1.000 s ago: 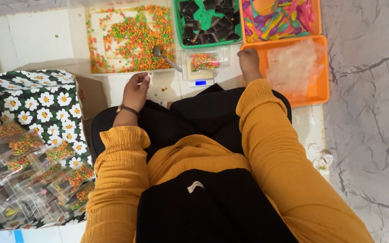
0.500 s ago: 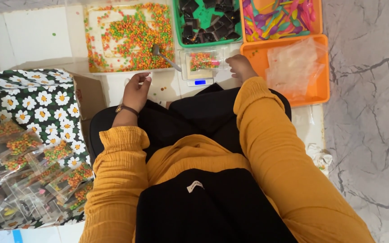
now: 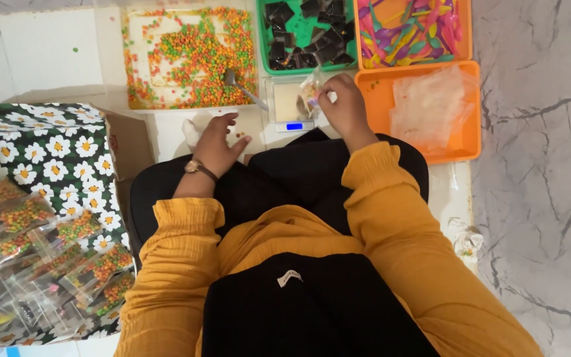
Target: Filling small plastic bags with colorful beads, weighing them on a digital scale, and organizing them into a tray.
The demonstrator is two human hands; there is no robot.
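My right hand (image 3: 342, 99) grips a small clear bag of colourful candies (image 3: 310, 92) just above a small digital scale (image 3: 287, 104). My left hand (image 3: 218, 140) hovers over the white surface in front of my lap, fingers spread and empty, near a few loose candies. A metal spoon (image 3: 242, 89) rests in the white tray of orange, green and yellow candies (image 3: 190, 53) beyond the left hand.
A green tray of dark packets (image 3: 308, 33) and an orange tray of coloured plastic spoons (image 3: 411, 30) sit at the back. An orange tray of clear bags (image 3: 431, 109) is on the right. A flower-print box of filled bags (image 3: 41, 218) stands on the left.
My right hand moved left from the orange tray to the scale and took hold of the small candy bag. My left hand opened its fingers.
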